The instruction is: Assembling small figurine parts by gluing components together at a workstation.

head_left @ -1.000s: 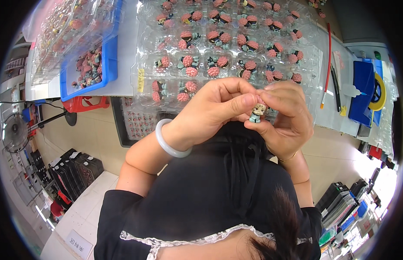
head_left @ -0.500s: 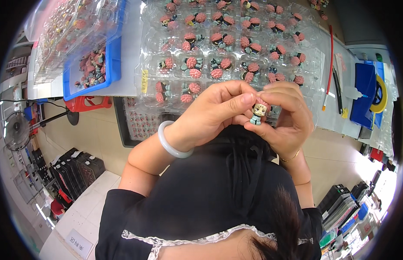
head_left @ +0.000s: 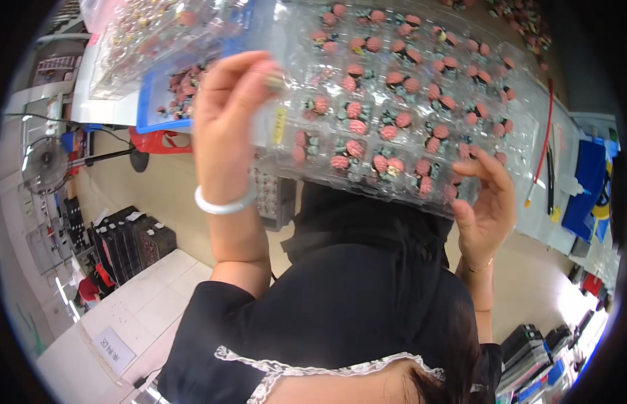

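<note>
Sm. blurred item (head_left: pixel 273 79) is being pinched btwn thumb & fingers of L hand (head_left: pixel 226 118), upper L of frame. Pink pcs (head_left: pixel 357 126) are being held in clear tray (head_left: pixel 387 186), upper ctr. R hand (head_left: pixel 490 205) is being held half-open by tray's lower R edge; contact can't be told. Blue bin (head_left: pixel 147 101), upper L, is being partly hidden by L hand.

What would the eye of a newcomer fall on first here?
Probably the clear tray at the upper middle, with rows of small pink-topped pieces. Next, the left hand, blurred, by the tray's left edge, pinching a small indistinct thing; the right hand is open near its lower right corner.
</note>
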`<state>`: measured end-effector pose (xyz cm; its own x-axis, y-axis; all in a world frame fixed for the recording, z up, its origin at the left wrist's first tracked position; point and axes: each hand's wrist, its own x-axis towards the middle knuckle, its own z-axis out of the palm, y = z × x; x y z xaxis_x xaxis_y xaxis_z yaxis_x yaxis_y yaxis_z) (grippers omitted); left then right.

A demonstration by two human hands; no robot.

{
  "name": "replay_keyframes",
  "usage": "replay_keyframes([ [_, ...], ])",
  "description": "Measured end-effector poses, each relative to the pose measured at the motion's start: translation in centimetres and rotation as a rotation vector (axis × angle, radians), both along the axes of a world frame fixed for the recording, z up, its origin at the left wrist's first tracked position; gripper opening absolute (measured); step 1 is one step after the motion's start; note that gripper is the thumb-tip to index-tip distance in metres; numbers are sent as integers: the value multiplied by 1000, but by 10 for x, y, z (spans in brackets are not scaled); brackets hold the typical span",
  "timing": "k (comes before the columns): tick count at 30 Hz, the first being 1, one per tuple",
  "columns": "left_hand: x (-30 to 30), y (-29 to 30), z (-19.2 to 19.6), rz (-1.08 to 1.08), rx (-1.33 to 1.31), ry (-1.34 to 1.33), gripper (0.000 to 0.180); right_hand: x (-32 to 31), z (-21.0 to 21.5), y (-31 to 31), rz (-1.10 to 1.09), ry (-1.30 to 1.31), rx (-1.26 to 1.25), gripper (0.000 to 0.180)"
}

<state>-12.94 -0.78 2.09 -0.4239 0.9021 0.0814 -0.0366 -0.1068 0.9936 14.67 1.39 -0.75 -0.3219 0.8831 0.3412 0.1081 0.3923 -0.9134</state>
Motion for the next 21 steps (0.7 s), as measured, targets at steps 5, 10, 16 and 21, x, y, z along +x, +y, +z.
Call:
replay_keyframes([
  [5, -89, -19, -15, 488, -219, 731, 19, 2, 5, 0, 82, -52, -83, 46],
  [10, -74, -18, -23, 556, -191, 1171, 13, -5, 5, 3, 48, -70, -51, 37],
  [16, 0, 7, 2, -28, -198, 1458, 16, -5, 3, 0, 24, -48, -69, 34],
  [21, 1, 16, -7, -120, -284, 1555, 17, -3, 2, 1, 102, -98, -65, 31],
])
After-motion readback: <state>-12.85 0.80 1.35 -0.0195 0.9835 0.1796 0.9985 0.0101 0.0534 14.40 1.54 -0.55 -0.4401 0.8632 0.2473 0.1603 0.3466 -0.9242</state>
